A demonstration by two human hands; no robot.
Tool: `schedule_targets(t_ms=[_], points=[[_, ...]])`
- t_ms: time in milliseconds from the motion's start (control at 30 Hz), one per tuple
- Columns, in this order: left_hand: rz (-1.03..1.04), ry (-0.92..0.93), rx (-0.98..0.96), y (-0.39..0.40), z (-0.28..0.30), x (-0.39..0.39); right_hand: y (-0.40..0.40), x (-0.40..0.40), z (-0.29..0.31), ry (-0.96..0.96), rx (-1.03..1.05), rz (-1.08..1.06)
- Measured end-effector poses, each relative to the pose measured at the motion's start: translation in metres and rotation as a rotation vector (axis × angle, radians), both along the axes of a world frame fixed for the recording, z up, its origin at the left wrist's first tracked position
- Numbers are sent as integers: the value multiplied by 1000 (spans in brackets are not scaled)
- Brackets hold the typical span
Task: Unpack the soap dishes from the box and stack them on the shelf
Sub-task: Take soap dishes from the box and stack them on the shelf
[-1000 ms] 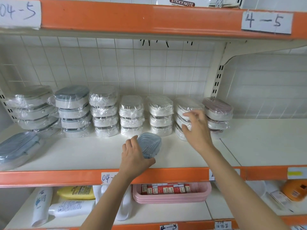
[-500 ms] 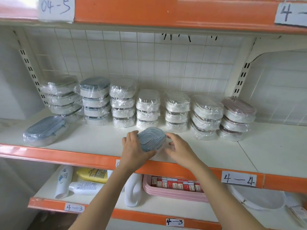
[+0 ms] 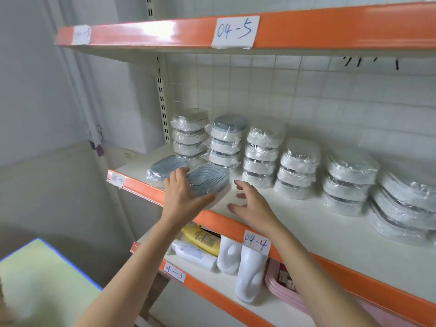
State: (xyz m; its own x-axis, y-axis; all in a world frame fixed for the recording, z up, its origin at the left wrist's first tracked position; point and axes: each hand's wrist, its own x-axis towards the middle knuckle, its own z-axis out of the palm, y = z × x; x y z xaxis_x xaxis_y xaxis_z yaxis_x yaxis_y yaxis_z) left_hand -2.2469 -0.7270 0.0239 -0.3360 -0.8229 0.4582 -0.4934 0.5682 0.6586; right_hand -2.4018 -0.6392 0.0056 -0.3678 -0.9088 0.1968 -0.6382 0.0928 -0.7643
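Your left hand (image 3: 181, 197) grips the blue-grey ridged plastic-wrapped soap dish (image 3: 207, 182) at the front edge of the white shelf with the orange lip (image 3: 306, 223), just beside another wrapped blue-grey dish (image 3: 165, 167); your right hand (image 3: 252, 206) hovers beside it, fingers spread and holding nothing, in front of the stacks of wrapped white dishes (image 3: 299, 168)

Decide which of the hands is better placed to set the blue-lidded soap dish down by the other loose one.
Left. The left hand already grips the dish, close beside the loose dish. The right hand is open, off the dish.
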Motion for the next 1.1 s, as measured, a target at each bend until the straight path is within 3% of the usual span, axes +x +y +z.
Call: schedule_targets(t_ms=[67, 200, 333, 433, 533, 633, 733, 867, 967, 1100], points=[[92, -6, -36, -20, 4, 16, -26, 19, 8, -43, -48, 52], [300, -24, -48, -73, 16, 36, -79, 51, 20, 56, -59, 168], [338, -81, 17, -122, 11, 46, -126, 67, 22, 117, -8, 137], [213, -52, 87, -138, 0, 52, -149, 76, 17, 125, 21, 143], [31, 194, 233, -146, 4, 61, -160, 82, 16, 105, 29, 50], [-10, 200, 205, -172, 4, 67, -165, 90, 17, 220, 45, -94], [-85, 255, 346, -202, 5, 67, -172, 89, 17, 320, 32, -140], [-386, 186, 620, -223, 5, 73, -180, 63, 23, 57, 126, -14], [-541, 141, 610, -226, -1, 79, -182, 49, 27, -109, 116, 34], [-369, 93, 458, -219, -6, 84, -188, 47, 20, 25, 24, -203]])
